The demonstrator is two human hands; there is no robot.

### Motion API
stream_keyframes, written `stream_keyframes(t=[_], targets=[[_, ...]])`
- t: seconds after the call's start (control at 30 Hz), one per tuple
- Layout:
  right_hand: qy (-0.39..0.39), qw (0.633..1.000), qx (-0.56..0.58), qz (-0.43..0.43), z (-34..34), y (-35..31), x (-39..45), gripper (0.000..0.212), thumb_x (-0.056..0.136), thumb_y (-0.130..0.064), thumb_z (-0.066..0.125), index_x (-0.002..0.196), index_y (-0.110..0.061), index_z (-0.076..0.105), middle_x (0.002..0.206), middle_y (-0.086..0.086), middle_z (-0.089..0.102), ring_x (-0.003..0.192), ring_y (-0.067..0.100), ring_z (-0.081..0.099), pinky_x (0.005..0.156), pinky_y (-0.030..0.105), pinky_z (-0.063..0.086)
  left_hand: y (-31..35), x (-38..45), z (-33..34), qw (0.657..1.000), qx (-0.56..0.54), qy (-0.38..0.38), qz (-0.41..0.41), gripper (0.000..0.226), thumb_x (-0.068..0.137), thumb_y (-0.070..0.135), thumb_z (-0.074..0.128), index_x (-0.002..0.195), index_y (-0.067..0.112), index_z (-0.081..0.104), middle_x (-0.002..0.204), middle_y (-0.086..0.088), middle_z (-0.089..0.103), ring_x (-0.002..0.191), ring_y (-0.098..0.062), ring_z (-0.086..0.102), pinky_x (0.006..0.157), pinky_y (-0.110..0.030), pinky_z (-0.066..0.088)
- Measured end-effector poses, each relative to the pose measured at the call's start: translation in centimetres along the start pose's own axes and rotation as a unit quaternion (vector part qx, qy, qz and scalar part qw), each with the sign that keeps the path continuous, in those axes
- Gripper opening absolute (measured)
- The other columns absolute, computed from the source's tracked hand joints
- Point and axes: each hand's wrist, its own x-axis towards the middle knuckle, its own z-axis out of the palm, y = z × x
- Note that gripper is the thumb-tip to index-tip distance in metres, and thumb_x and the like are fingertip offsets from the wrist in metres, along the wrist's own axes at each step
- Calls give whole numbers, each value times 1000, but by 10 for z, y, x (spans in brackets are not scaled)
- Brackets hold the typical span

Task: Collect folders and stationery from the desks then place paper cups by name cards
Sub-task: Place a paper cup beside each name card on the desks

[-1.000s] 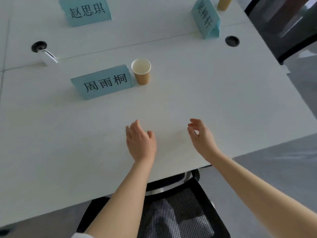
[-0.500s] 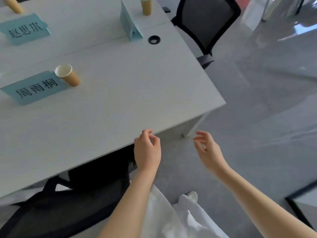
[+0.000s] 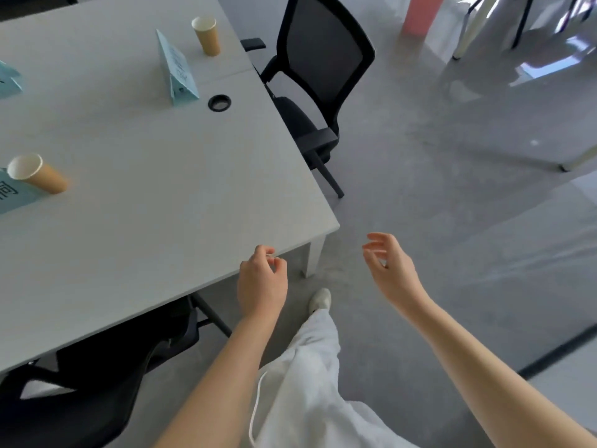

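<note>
Left hand (image 3: 262, 282): I see fingers loosely curled, nothing held, at frame centre over the desk (image 3: 181, 202) edge.
Right hand (image 3: 392, 270): relaxed, spread, empty.
Cups: near paper cup (image 3: 35, 173) touching a name card (image 3: 13, 195) at left; far paper cup (image 3: 206, 35) upper left.
Risk: I might clip the desk corner.

Pale grey desk (image 3: 155, 176), 2 tan paper cups (image 3: 206, 35) with white insides, light blue name cards (image 3: 177, 69) lettered in black. There's a black mesh chair (image 3: 323, 59), white trousers (image 3: 307, 383), a white shoe (image 3: 320, 299), grey floor (image 3: 452, 205), a pink column (image 3: 420, 12).
</note>
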Motion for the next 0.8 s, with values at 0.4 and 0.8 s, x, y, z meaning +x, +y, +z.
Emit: stream_keyframes(t=[0.4,0.8], targets=[[-86,996,-32,-23,-65,-52,200,29,97,-12,48,126,-13,50,111,1,63,101,11,55,84,19,36,125,145,56,999,17,13,-32,25,94,16,48,116,13,60,104,-5,68,98,-28,59,69,-33,44],[-170,982,-40,-73,-143,-67,389,28,97,-14,48,125,-13,52,107,-1,64,99,13,59,81,18,39,254,250,137,994,-15,63,-92,26,95,18,48,118,15,59,89,1,67,78,-19,60,62,-30,47]])
